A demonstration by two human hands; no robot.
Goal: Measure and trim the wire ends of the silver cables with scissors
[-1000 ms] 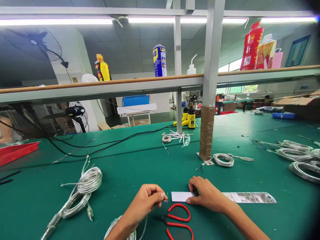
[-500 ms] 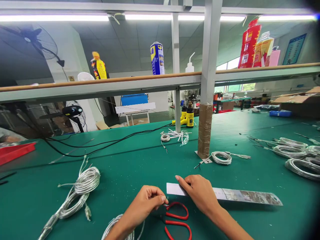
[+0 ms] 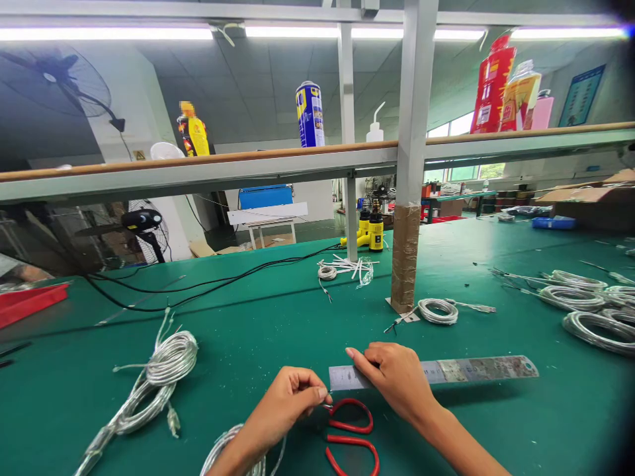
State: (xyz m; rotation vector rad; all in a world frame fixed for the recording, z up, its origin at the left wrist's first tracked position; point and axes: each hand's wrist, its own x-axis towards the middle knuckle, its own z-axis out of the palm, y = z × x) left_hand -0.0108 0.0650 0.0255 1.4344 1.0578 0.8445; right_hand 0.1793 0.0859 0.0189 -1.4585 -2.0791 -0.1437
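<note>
My right hand (image 3: pixel 397 377) is closed over a steel ruler (image 3: pixel 489 369), thumb along its left part, with the marked face showing. The ruler's right end, with its hole, points to the right. My left hand (image 3: pixel 300 396) is pinched just left of the ruler's left end, on the thin end of a clear-sheathed cable; the tip barely shows. That cable's coil (image 3: pixel 225 444) lies partly under my left forearm. Between my hands, nearer me, lie red-handled scissors (image 3: pixel 353 431), their blades mostly hidden.
A bundle of silvery cables (image 3: pixel 171 360) lies at left, more coils (image 3: pixel 573 297) at right. One coil (image 3: pixel 437 311) sits by the taped post (image 3: pixel 405 258). Yellow heat guns (image 3: pixel 374 235), black cords (image 3: pixel 238 284) and a red tray (image 3: pixel 32 304) are farther back.
The ruler's right end has swung up and away from me, its face tilting so the markings show. My left hand stays pinched in nearly the same place.
</note>
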